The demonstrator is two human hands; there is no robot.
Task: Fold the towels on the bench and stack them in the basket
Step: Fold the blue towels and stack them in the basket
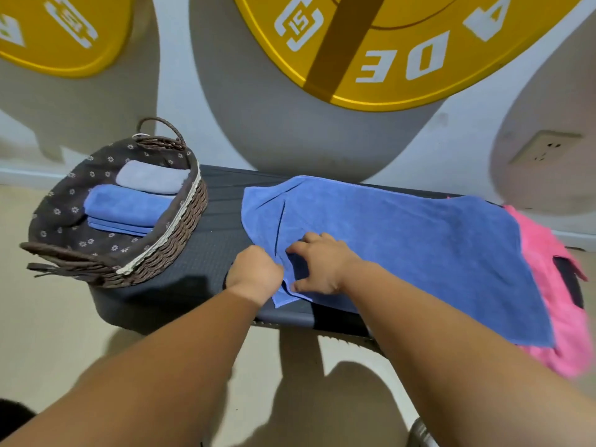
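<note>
A large blue towel (403,246) lies spread over the dark bench (209,240), with a crease near its left end. My left hand (254,274) grips the towel's near left edge with curled fingers. My right hand (317,264) sits just beside it, fingers bent and pinching a fold of the same towel. A pink towel (561,317) lies under the blue one at the right end. The wicker basket (167,250) at the bench's left end holds folded blue towels (125,206) with a grey folded towel (150,177) behind them.
The bench stands against a white wall with large yellow discs (403,53) on it. A wall socket (545,148) is at the right. Beige floor lies in front of the bench and left of the basket.
</note>
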